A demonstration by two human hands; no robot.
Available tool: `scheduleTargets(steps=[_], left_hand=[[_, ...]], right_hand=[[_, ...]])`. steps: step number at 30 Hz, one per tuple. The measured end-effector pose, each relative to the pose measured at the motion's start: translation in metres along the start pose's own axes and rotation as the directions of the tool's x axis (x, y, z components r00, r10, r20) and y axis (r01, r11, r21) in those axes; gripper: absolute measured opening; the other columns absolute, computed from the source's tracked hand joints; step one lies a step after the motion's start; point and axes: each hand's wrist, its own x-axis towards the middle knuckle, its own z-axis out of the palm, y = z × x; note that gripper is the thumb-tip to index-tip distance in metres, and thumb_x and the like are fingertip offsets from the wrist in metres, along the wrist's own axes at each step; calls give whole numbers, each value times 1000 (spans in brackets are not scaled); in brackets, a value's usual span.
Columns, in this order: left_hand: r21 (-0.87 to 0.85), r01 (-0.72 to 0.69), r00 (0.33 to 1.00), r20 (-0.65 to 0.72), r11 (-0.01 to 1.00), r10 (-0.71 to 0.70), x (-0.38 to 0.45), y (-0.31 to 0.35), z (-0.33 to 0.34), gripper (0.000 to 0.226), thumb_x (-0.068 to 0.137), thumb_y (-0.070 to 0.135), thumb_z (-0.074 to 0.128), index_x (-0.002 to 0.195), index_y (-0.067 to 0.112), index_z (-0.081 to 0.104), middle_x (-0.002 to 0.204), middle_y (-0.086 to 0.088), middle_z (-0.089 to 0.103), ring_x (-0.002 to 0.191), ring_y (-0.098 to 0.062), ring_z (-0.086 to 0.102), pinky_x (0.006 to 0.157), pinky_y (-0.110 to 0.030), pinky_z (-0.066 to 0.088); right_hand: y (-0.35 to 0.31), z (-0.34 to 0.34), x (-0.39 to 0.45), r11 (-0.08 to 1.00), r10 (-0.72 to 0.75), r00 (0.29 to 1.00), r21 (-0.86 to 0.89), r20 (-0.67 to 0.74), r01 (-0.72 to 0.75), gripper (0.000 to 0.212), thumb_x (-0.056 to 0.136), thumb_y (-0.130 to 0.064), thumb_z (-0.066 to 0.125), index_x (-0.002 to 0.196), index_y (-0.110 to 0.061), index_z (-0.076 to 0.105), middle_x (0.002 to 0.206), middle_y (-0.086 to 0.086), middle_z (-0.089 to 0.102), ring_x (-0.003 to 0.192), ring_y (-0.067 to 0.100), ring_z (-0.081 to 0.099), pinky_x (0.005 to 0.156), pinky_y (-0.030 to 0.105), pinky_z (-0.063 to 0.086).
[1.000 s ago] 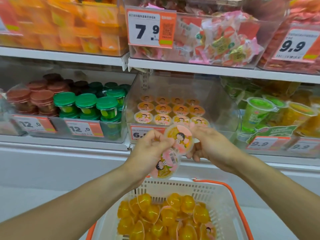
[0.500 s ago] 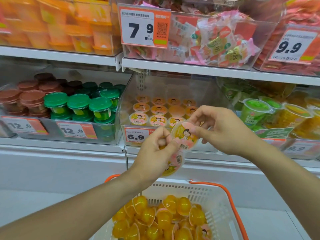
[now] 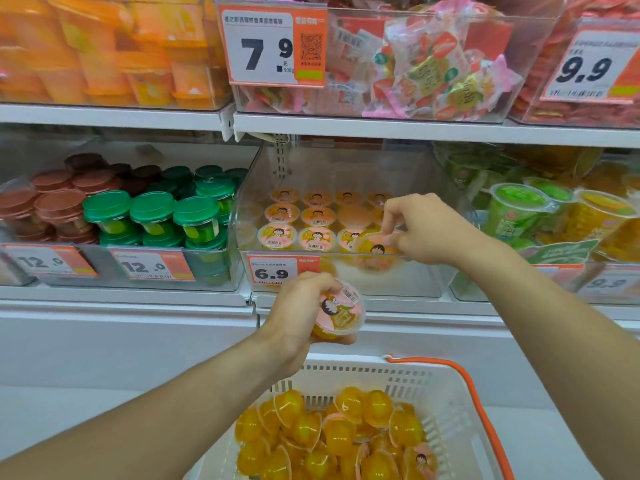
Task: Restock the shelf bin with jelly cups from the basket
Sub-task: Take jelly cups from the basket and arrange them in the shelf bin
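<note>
While each hand's fingers grip one jelly cup: left hand point(image 3: 298, 306), right hand point(image 3: 427, 230), two cups.

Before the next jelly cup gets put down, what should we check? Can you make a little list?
1. Right hand pinches its jelly cup: ok.
2. That cup is over the bin's front row: ok.
3. Empty spot under it: cannot tell, hand hides it.
4. Left hand grips the spare cup: ok.
5. Basket has more cups: ok.
</note>
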Motion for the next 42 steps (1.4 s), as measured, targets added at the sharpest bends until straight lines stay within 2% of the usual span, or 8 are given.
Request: scheduleTargets(steps=[4, 14, 20, 23, 27, 32, 38, 42], left_hand=[[17, -7, 1000, 10, 1000, 7, 0, -1, -1, 9, 91, 8, 56, 97, 4, 60, 107, -31, 64, 85, -42, 66, 55, -38, 56], [6, -6, 999, 35, 1000, 6, 6, -6, -5, 21, 90, 8, 54, 108, -1, 59, 118, -35, 61, 94, -49, 66, 56, -39, 56], [-39, -107, 988, 109, 994, 110, 6, -4, -5, 46, 53, 6, 52, 99, 5, 51, 106, -28, 58, 86, -47, 62, 52, -40, 55], [104, -217, 967, 156, 971, 199, 6, 1, -2, 39, 54, 3, 54, 93, 6, 47, 98, -21, 56, 77, -38, 61, 52, -40, 55], [264, -315, 917, 333, 911, 221, 1, 6, -6, 30, 73, 14, 67, 101, 3, 65, 94, -28, 65, 73, -32, 59, 49, -32, 49], [316, -301, 953, 87, 900, 289, -1, 8, -1, 71, 66, 43, 85, 116, 2, 57, 88, -14, 73, 64, -18, 62, 47, -26, 44], [383, -381, 923, 108, 841, 369, -3, 8, 0, 51, 76, 60, 60, 97, 16, 74, 89, -6, 77, 81, -14, 72, 66, -24, 50], [347, -382, 922, 73, 857, 381, 2, 11, 0, 48, 99, 53, 43, 109, 14, 69, 95, -18, 70, 82, -22, 66, 68, -32, 48]], right_hand=[[2, 6, 10, 997, 25, 990, 72, 137, -35, 14, 86, -21, 72, 76, -18, 63, 80, 1, 72, 50, 8, 67, 65, 25, 55], [-2, 27, 19, 982, 52, 934, 152, 353, -112, 49, 100, -51, 39, 100, -8, 61, 90, 10, 74, 70, 16, 74, 81, 36, 57], [-11, 0, 5, 975, -63, 995, 209, -77, 78, 33, 97, -45, 51, 92, -17, 68, 80, -1, 71, 78, 15, 68, 73, 34, 53], [-23, -17, -9, 846, -219, 965, 520, 141, 116, 11, 92, -23, 67, 99, -15, 71, 81, -1, 72, 70, 11, 69, 63, 26, 52], [-29, -23, -21, 840, -398, 820, 522, 411, 146, 28, 84, -18, 77, 111, -23, 71, 103, 3, 70, 83, 14, 68, 70, 28, 57], [-24, -22, -27, 874, -318, 877, 471, 360, 123, 14, 84, -10, 75, 97, -11, 71, 91, 8, 73, 76, 17, 71, 64, 31, 59], [-35, -22, -31, 845, -376, 895, 485, 238, 226, 20, 79, -13, 80, 96, -15, 70, 85, 1, 74, 74, 17, 71, 69, 28, 58], [-29, -32, -29, 905, -304, 950, 333, 68, 266, 11, 80, -25, 81, 85, -20, 72, 70, -5, 72, 63, 6, 67, 63, 19, 54]])
